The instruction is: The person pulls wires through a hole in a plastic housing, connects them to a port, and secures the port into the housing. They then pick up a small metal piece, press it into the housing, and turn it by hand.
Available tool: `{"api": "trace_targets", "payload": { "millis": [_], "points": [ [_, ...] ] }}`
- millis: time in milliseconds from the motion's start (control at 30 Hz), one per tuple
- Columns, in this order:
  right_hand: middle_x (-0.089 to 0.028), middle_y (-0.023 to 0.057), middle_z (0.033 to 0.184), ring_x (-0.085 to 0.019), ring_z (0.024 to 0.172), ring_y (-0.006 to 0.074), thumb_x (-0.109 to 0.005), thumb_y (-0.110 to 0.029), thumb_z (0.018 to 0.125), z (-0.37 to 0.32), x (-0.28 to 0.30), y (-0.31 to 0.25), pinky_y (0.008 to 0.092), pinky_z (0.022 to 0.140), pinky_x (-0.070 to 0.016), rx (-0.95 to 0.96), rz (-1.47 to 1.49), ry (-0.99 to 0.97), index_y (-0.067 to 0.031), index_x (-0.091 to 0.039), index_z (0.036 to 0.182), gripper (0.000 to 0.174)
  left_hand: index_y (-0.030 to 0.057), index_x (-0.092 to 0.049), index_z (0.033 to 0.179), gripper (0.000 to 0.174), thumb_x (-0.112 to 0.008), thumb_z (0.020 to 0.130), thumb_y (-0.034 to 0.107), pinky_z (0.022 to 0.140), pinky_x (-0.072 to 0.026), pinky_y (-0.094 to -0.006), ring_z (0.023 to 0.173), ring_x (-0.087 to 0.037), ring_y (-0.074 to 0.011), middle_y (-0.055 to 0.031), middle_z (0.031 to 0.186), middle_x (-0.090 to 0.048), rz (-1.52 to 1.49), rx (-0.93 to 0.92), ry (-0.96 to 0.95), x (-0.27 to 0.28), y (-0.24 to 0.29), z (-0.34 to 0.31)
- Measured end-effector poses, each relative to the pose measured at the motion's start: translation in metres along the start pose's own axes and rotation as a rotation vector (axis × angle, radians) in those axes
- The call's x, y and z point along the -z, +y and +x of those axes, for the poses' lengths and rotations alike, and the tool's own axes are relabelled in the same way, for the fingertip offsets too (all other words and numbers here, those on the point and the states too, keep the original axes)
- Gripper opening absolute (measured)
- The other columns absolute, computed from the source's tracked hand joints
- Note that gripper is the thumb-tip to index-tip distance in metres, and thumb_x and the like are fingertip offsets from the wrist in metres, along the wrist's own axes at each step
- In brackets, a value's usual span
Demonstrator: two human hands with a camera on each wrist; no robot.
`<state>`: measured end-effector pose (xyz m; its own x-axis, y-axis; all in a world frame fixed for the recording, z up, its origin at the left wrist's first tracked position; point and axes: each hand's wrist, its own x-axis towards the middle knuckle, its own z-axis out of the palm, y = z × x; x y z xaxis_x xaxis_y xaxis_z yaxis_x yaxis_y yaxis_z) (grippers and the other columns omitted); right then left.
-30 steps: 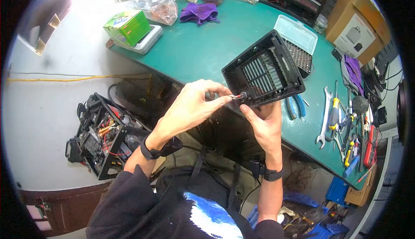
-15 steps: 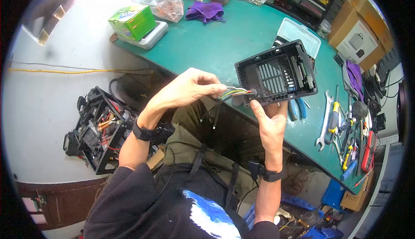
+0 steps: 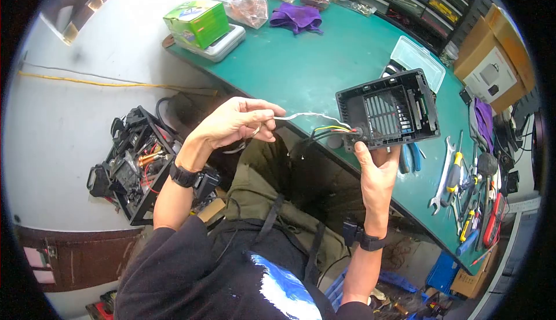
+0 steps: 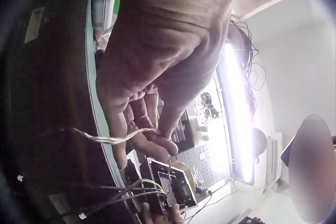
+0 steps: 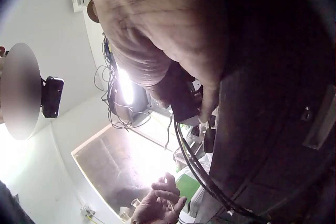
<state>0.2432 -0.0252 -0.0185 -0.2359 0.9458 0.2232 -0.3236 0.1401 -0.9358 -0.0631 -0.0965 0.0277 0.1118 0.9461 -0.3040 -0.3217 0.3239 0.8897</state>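
Note:
A black plastic housing (image 3: 414,109) with a slotted grille is held tilted over the table's near edge by my right hand (image 3: 377,172). That thumb lies at its lower corner, the other fingers under it. From this corner come a white wire (image 3: 307,114), a yellow-green wire (image 3: 329,127) and black cables (image 3: 306,144) that hang down. My left hand (image 3: 234,124) pinches the white wire between thumb and fingers, stretching it leftward. In the left wrist view the white wire (image 4: 113,140) crosses the fingers. Black cables (image 5: 197,166) trail past the right hand (image 5: 173,40) in its wrist view.
Blue-handled pliers (image 3: 410,158) lie beside the right hand. Further right are a wrench (image 3: 443,175), screwdrivers and other tools. A clear-lidded case (image 3: 418,59) sits behind the housing; a green box (image 3: 197,25) stands far left. A black frame full of parts (image 3: 136,164) is at left.
My left hand has drawn away leftward from the housing, pulling the white wire out longer. The housing and right hand have shifted right and down in view, showing more of the wires.

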Motion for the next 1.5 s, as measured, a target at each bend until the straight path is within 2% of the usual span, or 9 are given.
{"api": "trace_targets", "payload": {
  "millis": [300, 467, 533, 633, 733, 800, 900, 1133, 1500],
  "points": [
    [-0.061, 0.0103, 0.131, -0.06, 0.117, 0.0182, -0.075, -0.002, 0.092, -0.002, -0.001, 0.0, 0.0339, 0.105, -0.0453, -0.002, -0.001, 0.007, -0.0032, -0.041, 0.142, 0.062, -0.005, -0.06, 0.131, 0.037, -0.067, 0.097, 0.009, 0.077, -0.0642, -0.0317, 0.085, -0.074, -0.0201, -0.0129, 0.104, -0.072, 0.0, 0.024, 0.134, 0.012, -0.01, -0.017],
    [-0.062, 0.0109, 0.13, -0.061, 0.118, 0.0185, -0.075, 0.001, 0.091, -0.004, -0.003, 0.002, 0.0343, 0.105, -0.047, 0.03, -0.035, 0.036, -0.0013, -0.042, 0.141, 0.06, -0.0043, -0.06, 0.131, 0.04, -0.07, 0.096, 0.011, 0.087, -0.0611, -0.0356, 0.099, -0.073, -0.0237, -0.0167, 0.11, -0.074, 0.02, -0.011, -0.07, 0.009, -0.015, -0.032],
    [-0.062, 0.0114, 0.13, -0.061, 0.118, 0.0189, -0.074, 0.002, 0.091, -0.004, -0.003, -0.001, 0.0347, 0.105, -0.0473, 0.026, -0.015, 0.007, -0.0007, -0.042, 0.14, 0.059, -0.0012, -0.061, 0.131, 0.038, -0.07, 0.095, 0.009, 0.099, -0.0533, -0.0317, 0.106, -0.07, -0.0183, -0.0137, 0.113, -0.075, 0.324, 0.066, -0.096, -0.001, -0.008, -0.036],
    [-0.061, 0.0122, 0.132, -0.061, 0.12, 0.0199, -0.072, 0.005, 0.091, -0.004, -0.001, -0.003, 0.0355, 0.107, -0.0467, 0.013, -0.005, -0.037, -0.0008, -0.041, 0.142, 0.06, 0.0017, -0.066, 0.125, 0.033, -0.073, 0.095, 0.015, 0.098, -0.0517, -0.0308, 0.112, -0.066, -0.0163, -0.0076, 0.118, -0.072, 0.58, -0.075, -0.039, -0.033, -0.014, -0.033],
    [-0.06, 0.013, 0.133, -0.06, 0.121, 0.0208, -0.07, 0.007, 0.092, -0.005, -0.004, -0.003, 0.0358, 0.108, -0.0461, 0.025, 0.01, -0.044, -0.0009, -0.039, 0.144, 0.061, 0.0024, -0.068, 0.12, 0.03, -0.073, 0.093, 0.014, 0.095, -0.0527, -0.0325, 0.107, -0.069, -0.0203, -0.0121, 0.114, -0.072, 0.971, -0.563, 0.127, -0.059, -0.013, -0.017],
    [-0.059, 0.0133, 0.134, -0.06, 0.121, 0.0211, -0.07, 0.008, 0.092, -0.004, -0.004, -0.003, 0.0356, 0.109, -0.0455, 0.01, 0.037, -0.066, -0.0005, -0.039, 0.144, 0.062, 0.0003, -0.068, 0.117, 0.029, -0.075, 0.09, 0.008, 0.102, -0.0495, -0.0325, 0.113, -0.066, -0.0195, -0.0111, 0.12, -0.071, 0.842, -0.52, 0.139, -0.08, -0.013, -0.005],
    [-0.06, 0.0146, 0.131, -0.062, 0.119, 0.021, -0.068, 0.009, 0.092, -0.004, -0.004, -0.003, 0.0352, 0.104, -0.051, 0.012, 0.049, -0.067, 0.0003, -0.038, 0.141, 0.059, 0.0012, -0.069, 0.114, 0.029, -0.077, 0.086, 0.003, 0.099, -0.0524, -0.0352, 0.106, -0.071, -0.0235, -0.0114, 0.112, -0.074, 0.929, -0.866, 0.191, -0.101, -0.018, 0.021],
    [-0.059, 0.0139, 0.133, -0.062, 0.118, 0.0204, -0.068, 0.008, 0.092, -0.003, -0.006, -0.002, 0.0344, 0.103, -0.0513, 0.047, 0.051, -0.076, -0.0004, -0.037, 0.143, 0.06, 0.0031, -0.069, 0.107, 0.024, -0.077, 0.084, 0.004, 0.084, -0.0573, -0.035, 0.095, -0.073, -0.0259, -0.0116, 0.1, -0.074, 1.053, -0.948, 0.185, -0.112, -0.015, 0.05],
    [-0.056, 0.0123, 0.137, -0.059, 0.123, 0.0205, -0.072, 0.007, 0.089, -0.003, -0.009, 0.0, 0.0361, 0.105, -0.0494, 0.011, 0.038, -0.064, -0.0019, -0.036, 0.147, 0.068, 0.0009, -0.06, 0.095, 0.019, -0.074, 0.082, 0.006, 0.075, -0.0581, -0.0372, 0.082, -0.073, -0.032, -0.0151, 0.086, -0.072, 1.33, -0.651, -0.129, -0.12, 0.033, 0.058]
  ]
}}
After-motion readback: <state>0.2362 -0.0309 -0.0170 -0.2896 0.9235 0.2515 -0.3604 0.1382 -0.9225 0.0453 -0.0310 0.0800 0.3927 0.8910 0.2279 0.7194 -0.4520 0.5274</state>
